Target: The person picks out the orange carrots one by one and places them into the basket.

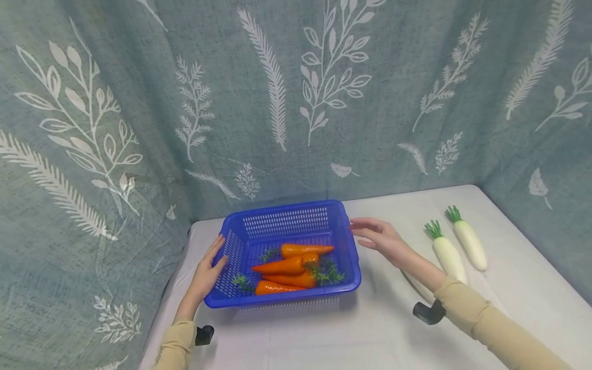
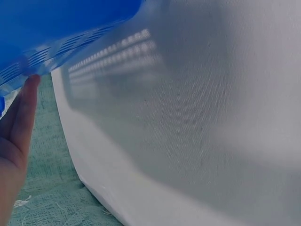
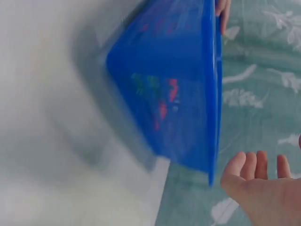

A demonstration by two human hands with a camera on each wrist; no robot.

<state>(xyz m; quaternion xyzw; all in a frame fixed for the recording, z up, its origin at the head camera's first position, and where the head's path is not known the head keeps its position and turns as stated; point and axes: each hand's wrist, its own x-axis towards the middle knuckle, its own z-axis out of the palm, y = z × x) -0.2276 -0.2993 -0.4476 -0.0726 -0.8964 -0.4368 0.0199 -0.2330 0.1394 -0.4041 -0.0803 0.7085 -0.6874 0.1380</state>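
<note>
A blue plastic basket [image 1: 287, 297] with slotted walls holds several orange carrots [image 1: 282, 266] with green leafy tops. At its left rim is my left hand [image 1: 206, 272], fingers extended and touching the side. The left wrist view shows those fingertips against the basket's outer wall [image 2: 70, 28]. By the right rim is my right hand [image 1: 381, 239], its fingers loosely bent and holding nothing. From the right wrist, this hand [image 3: 261, 188] appears beside the basket rim [image 3: 212, 117]; whether a fingertip touches it I cannot tell.
Two white radishes [image 1: 450, 259] with green tops lie on the right part of the white-covered table [image 1: 384, 329], the nearer partly behind my right forearm. A patterned green curtain [image 1: 287, 103] hangs behind and along the sides. Black wrist mounts [image 1: 429, 312] stick out from both wrists.
</note>
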